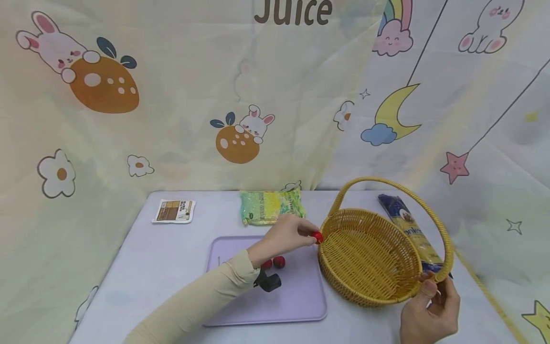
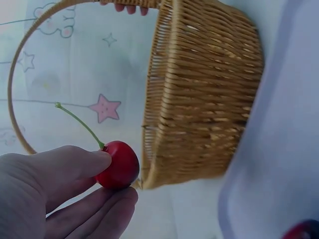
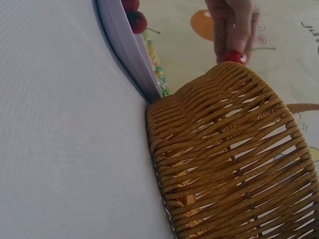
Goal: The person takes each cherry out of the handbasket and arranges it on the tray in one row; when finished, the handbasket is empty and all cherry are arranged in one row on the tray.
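Observation:
My left hand (image 1: 289, 237) pinches a red cherry (image 2: 118, 165) with a green stem between thumb and fingers. It is at the left rim of a wicker basket (image 1: 369, 296), whose visible floor is bare. With my right hand (image 1: 431, 308) I grip the basket's right rim near the foot of its handle; the basket tilts toward the left. Two more cherries (image 1: 279, 262) lie on a lilac tray (image 1: 296, 306), partly behind my left wrist. In the right wrist view the left hand (image 3: 237, 25) shows above the basket rim, the right hand out of sight.
A green and yellow packet (image 1: 270, 206) lies behind the tray. At the back left is a small brown and white packet (image 1: 174, 211). A blue and gold bag (image 1: 412, 224) lies behind the basket on the right. A printed curtain (image 1: 180, 119) hangs behind the table.

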`<state>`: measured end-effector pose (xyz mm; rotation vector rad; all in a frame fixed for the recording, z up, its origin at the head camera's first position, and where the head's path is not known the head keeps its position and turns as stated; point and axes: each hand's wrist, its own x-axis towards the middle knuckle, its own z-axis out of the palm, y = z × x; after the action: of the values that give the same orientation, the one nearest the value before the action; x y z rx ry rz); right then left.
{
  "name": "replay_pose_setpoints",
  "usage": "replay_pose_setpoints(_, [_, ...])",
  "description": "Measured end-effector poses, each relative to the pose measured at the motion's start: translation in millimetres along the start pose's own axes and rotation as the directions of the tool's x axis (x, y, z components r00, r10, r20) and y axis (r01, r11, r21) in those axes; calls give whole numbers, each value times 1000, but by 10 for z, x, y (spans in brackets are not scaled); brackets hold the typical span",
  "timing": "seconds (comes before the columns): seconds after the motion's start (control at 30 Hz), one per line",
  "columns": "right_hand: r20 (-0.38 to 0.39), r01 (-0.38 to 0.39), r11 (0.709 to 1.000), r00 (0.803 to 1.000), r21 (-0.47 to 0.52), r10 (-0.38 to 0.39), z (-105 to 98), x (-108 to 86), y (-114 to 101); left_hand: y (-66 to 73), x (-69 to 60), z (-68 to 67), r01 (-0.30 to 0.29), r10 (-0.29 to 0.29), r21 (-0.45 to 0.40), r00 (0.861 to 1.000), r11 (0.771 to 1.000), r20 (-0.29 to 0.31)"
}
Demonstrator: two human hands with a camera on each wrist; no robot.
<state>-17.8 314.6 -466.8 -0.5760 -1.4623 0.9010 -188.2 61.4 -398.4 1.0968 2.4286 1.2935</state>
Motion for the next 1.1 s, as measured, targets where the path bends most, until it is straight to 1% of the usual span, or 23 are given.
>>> replay_pose_setpoints(0.1, [-1,3,1000,1000,2,-3,-2,2,11,-99,-110,-29,11,-11,28,1000,1000,2])
replay_pose_setpoints(0.2, [-3,1,1000,1000,-1,-1,1,7,15,-193,-193,-42,19,-19,40,1000,999,16])
replay_pose_setpoints(0.37, [-13,-9,1000,1000,-2,9,4,9,-9,-338,-263,18,13,-17,90,999,996,42])
replay_pose_setpoints(0.4, [-15,-12,1000,1000,0,12,5,7,-17,-369,-269,38,5,-10,107,999,994,49])
replay_pose_setpoints(0.5, [-14,-25,1000,1000,3,26,13,-5,-43,-439,-296,82,-15,5,121,997,993,79])
replay_pose_setpoints(0.57, [-12,-31,1000,999,-1,31,9,-6,-51,-468,-298,110,-27,14,136,996,990,91])
replay_pose_setpoints(0.7, [-3,-35,999,999,-12,35,6,-12,-53,-503,-317,133,-25,10,157,995,987,101])
replay_pose_setpoints(0.93, [-5,-27,1000,1000,-6,27,5,-3,-36,-554,-326,151,-89,67,228,992,970,106])
replay_pose_setpoints(1.1, [0,-20,1000,1000,-6,20,3,-6,-24,-557,-328,152,-101,76,244,991,964,110])
